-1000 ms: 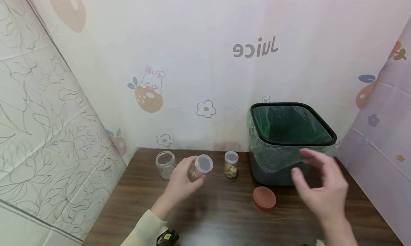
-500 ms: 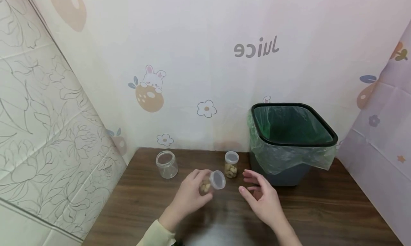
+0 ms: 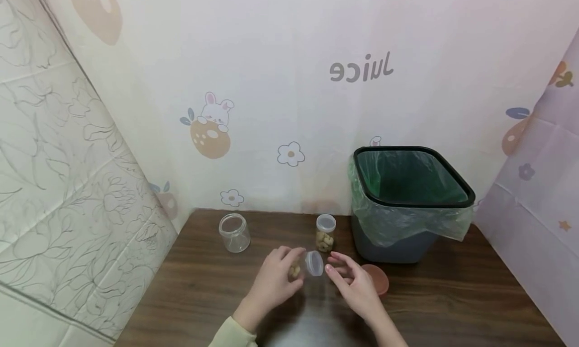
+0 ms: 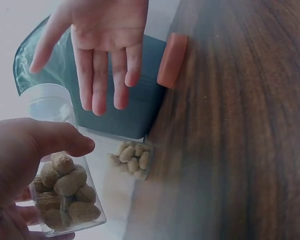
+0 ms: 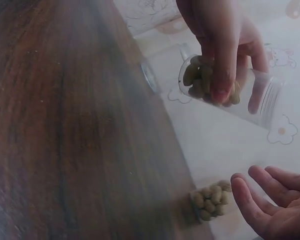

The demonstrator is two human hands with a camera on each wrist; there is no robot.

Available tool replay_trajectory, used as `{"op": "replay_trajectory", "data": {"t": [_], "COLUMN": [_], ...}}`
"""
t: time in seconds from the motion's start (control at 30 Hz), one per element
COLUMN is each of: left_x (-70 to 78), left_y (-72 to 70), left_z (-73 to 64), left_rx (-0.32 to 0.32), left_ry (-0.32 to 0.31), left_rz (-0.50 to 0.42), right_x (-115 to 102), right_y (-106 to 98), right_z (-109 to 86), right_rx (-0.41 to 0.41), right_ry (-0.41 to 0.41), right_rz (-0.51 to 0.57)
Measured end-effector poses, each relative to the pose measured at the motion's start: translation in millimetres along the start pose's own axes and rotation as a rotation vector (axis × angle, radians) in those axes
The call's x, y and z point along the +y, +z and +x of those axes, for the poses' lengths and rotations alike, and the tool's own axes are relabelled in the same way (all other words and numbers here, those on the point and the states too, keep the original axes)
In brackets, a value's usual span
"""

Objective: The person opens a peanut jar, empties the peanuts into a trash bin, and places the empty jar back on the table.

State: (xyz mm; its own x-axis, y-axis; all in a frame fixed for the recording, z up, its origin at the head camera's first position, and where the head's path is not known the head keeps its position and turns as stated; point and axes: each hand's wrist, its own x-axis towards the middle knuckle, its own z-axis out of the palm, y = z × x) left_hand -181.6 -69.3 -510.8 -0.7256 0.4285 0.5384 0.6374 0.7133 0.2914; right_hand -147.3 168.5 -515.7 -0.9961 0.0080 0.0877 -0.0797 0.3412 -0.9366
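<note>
My left hand (image 3: 273,279) grips a small clear jar (image 4: 67,192) round its body, tilted with its translucent lid (image 3: 314,264) toward the right. Unshelled peanuts (image 4: 70,181) fill the lower part of this jar. Facing the lid, with a small gap between, is my right hand (image 3: 357,289). Its fingers (image 4: 101,85) are loosely extended and nothing is in them. Just beyond both hands, a similar lidded jar (image 3: 325,232) of nuts stands upright on the table.
An open, empty clear jar (image 3: 235,234) stands at the back left of the wooden table (image 3: 194,286). Right of the hands lies a round reddish lid (image 3: 379,278), partly behind my right hand. A grey bin (image 3: 389,249) with a green liner stands at the back right.
My left hand has brought the jar right and nearer, turning its lid toward the right. My right hand has come in from the right, close to that lid.
</note>
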Motion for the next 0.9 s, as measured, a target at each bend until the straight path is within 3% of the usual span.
{"op": "replay_trajectory", "data": {"t": [0.4,0.73,0.9], "left_x": [-2.5,-1.9,0.2], "left_y": [20.7,25.2,26.7], "left_z": [-11.5,-13.3,-12.2], "left_rx": [-0.036,-0.088,-0.085], "left_ry": [0.03,0.01,0.025], "left_rz": [0.077,0.126,0.131], "right_x": [11.6,10.8,6.5], "right_y": [11.2,15.6,17.3], "right_z": [0.7,1.4,1.3], "right_rx": [-0.045,-0.048,-0.054], "right_ry": [0.076,0.089,0.099], "right_rz": [0.025,0.031,0.029]}}
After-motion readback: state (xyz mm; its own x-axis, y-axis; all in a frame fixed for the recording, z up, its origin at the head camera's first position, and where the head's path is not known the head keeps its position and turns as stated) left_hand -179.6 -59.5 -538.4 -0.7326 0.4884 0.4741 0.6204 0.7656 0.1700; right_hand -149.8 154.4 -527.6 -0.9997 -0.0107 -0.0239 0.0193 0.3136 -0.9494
